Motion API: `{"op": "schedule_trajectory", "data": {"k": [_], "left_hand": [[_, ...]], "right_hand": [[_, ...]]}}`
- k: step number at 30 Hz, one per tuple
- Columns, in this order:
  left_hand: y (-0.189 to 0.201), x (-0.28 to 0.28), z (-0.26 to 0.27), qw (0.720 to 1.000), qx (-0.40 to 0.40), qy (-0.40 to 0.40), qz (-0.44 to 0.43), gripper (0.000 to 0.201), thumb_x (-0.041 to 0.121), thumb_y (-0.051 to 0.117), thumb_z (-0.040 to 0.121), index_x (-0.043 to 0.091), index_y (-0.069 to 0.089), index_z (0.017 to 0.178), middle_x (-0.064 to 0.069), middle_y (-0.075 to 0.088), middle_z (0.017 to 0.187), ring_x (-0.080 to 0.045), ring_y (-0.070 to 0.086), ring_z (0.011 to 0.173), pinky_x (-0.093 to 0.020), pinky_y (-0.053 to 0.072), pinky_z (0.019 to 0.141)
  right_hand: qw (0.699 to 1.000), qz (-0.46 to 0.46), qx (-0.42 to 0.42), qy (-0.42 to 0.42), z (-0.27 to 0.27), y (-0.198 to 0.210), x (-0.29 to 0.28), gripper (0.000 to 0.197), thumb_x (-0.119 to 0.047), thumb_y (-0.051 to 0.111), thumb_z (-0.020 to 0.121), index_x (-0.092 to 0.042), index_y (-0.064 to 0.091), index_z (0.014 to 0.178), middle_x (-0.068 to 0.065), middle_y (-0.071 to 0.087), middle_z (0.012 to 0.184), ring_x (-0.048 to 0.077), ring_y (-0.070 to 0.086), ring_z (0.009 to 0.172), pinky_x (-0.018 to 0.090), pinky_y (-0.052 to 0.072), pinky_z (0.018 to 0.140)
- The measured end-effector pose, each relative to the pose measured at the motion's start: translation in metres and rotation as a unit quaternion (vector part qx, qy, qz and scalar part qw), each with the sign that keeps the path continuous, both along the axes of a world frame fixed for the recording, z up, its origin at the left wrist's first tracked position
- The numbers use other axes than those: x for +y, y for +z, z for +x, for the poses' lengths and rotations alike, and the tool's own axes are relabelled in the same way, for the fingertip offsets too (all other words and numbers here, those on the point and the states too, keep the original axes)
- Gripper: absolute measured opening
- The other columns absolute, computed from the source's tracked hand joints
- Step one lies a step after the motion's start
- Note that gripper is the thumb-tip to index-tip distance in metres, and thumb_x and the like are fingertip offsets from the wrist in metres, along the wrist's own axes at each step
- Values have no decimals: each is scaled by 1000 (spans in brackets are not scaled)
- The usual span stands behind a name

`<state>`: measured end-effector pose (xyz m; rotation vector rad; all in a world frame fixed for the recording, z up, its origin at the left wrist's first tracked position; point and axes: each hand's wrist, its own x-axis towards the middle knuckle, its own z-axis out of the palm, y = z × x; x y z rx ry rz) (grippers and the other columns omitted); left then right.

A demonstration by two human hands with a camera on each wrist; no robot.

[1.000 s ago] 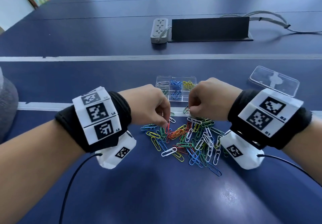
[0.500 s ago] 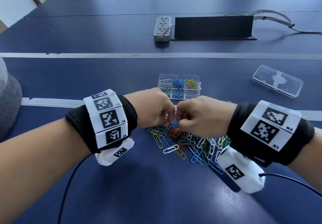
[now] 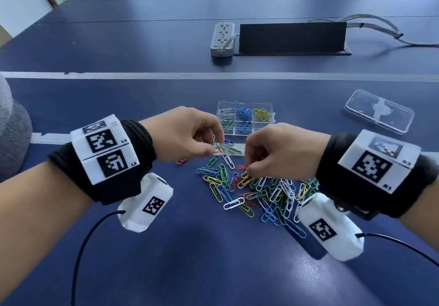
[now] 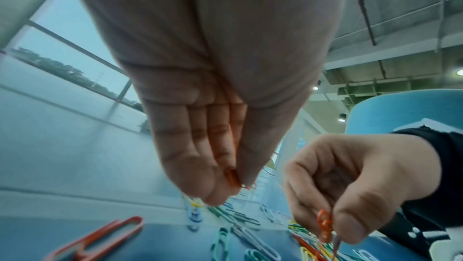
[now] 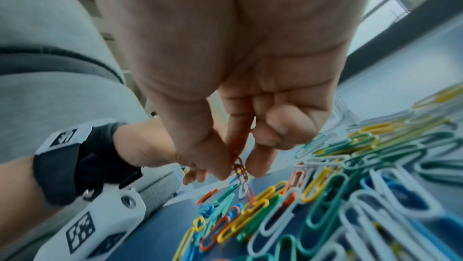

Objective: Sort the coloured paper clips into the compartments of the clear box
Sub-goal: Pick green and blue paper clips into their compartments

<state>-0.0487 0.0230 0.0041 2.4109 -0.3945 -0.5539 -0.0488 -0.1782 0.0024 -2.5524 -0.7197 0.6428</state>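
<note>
A heap of coloured paper clips (image 3: 261, 191) lies on the blue table just in front of the clear box (image 3: 270, 115). The box holds white, blue, yellow and green clips in separate compartments. My left hand (image 3: 217, 146) hovers between heap and box, thumb and forefinger pinching one red-orange clip (image 4: 233, 177). My right hand (image 3: 247, 169) is over the heap's far edge and pinches a small bunch of red-orange clips (image 5: 239, 164), which also shows in the left wrist view (image 4: 324, 225). One loose red clip (image 3: 181, 161) lies left of the heap.
The box's clear lid (image 3: 379, 114) lies to the right. Farther back are a power strip (image 3: 222, 39) and a black stand (image 3: 292, 38) with cables. White tape lines cross the table. A grey cushion (image 3: 11, 127) sits at the left edge.
The two hands met over the heap half a second ago and have parted. My left hand has moved up towards the box with a red clip. My right hand stays over the heap.
</note>
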Motion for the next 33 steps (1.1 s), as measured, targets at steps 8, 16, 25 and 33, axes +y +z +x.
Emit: {"op": "schedule_trajectory", "data": {"k": [8,16,25,33], "left_hand": [[-6,14,-2,992,83,84,-42,11,7,49,73,14,57,74,-8,63,67,-19,59,55,-30,54,58],[-9,18,-8,991,73,100,49,11,28,50,73,20,47,67,8,46,46,-10,37,45,-23,31,46],[-10,30,-7,972,-56,71,218,9,35,66,84,28,62,81,10,45,63,-4,43,60,-21,33,56],[-9,25,-13,975,-40,54,211,13,22,60,82,24,54,71,9,52,60,-7,47,59,-22,37,57]], "right_hand": [[968,115,208,-83,11,-8,-1,24,1,50,87,-13,69,93,2,56,59,14,53,51,20,50,52],[925,222,266,-158,14,-9,5,31,7,41,84,-12,59,67,10,47,62,17,45,47,18,36,37],[877,278,335,-203,20,-3,8,35,2,28,86,-9,56,67,5,48,66,14,42,46,18,31,38],[870,275,364,-186,15,-2,8,23,-6,39,92,-13,56,78,10,68,70,15,59,48,18,44,41]]}}
